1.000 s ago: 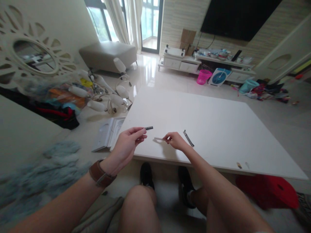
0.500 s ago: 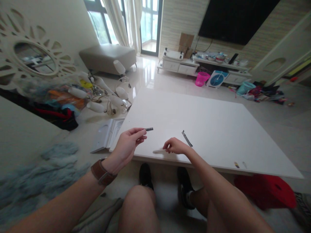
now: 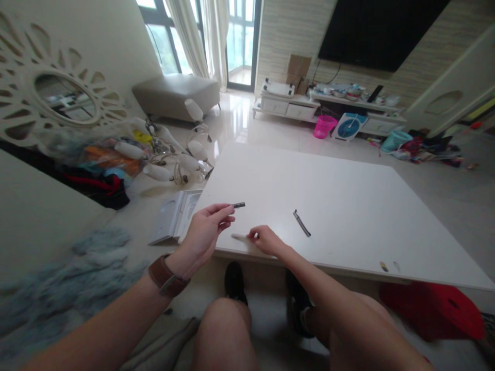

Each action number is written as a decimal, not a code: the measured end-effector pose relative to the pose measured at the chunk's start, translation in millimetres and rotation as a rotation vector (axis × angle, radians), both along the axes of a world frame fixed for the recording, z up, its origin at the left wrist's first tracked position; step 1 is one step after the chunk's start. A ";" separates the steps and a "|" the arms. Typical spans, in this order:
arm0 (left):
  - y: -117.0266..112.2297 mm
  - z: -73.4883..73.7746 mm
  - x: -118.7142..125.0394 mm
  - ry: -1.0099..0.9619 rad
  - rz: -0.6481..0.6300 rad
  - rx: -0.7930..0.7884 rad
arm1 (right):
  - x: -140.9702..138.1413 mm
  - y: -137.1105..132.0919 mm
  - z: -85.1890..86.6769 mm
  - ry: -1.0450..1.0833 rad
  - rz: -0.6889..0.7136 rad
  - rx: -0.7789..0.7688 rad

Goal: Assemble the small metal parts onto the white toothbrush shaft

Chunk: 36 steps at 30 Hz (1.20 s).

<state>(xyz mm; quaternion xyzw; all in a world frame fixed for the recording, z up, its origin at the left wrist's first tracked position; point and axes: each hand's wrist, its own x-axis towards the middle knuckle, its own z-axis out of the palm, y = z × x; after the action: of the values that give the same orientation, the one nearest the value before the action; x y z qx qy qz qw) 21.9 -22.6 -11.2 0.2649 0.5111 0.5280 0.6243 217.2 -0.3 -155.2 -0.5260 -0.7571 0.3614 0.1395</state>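
Handling looks to be partway along at the table (image 3: 332, 196), as a judgement from how things lie. From the left, the strip (image 3: 239, 205) is off the surface and gripped. Next, the stick (image 3: 240, 236) is gripped too, its free end pointing left near the front edge; whether it touches the table is hard to tell. Strip and stick are apart, with the strip farther from the person's body, and nothing shows them joined or set down. Farther right, the rod (image 3: 302, 223) lies loose and slanted, touched by neither hand. Last, near the right end of the front edge, the dark bit (image 3: 384, 266) and the pale bit (image 3: 396, 266) lie side by side, not touching, and too small to make out. Nothing shows a finished result, so what is left cannot be read more closely.

As for the hands, the left hand (image 3: 204, 226), with a brown band (image 3: 169, 275) at its wrist, has thumb and forefinger pinched together on one end of the strip. The other end juts out to the right; the remaining fingers curl loosely below. The right hand (image 3: 265, 240) comes in from the right, palm turned downward, its fingertips closed on the right end of the stick. Its grip is narrow, and the exact finger placement is partly hidden. The hands are near each other but do not touch.
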 end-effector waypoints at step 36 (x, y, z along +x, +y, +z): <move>-4.2 5.5 3.1 0.048 -0.016 -0.019 | -40.4 -29.7 8.2 -0.126 0.025 0.065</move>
<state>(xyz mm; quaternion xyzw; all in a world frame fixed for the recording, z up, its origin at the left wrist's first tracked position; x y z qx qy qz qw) 25.0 -26.8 -5.7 0.2754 0.5288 0.5116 0.6187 176.9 -30.0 -147.0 -0.5335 -0.7823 0.3042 0.1041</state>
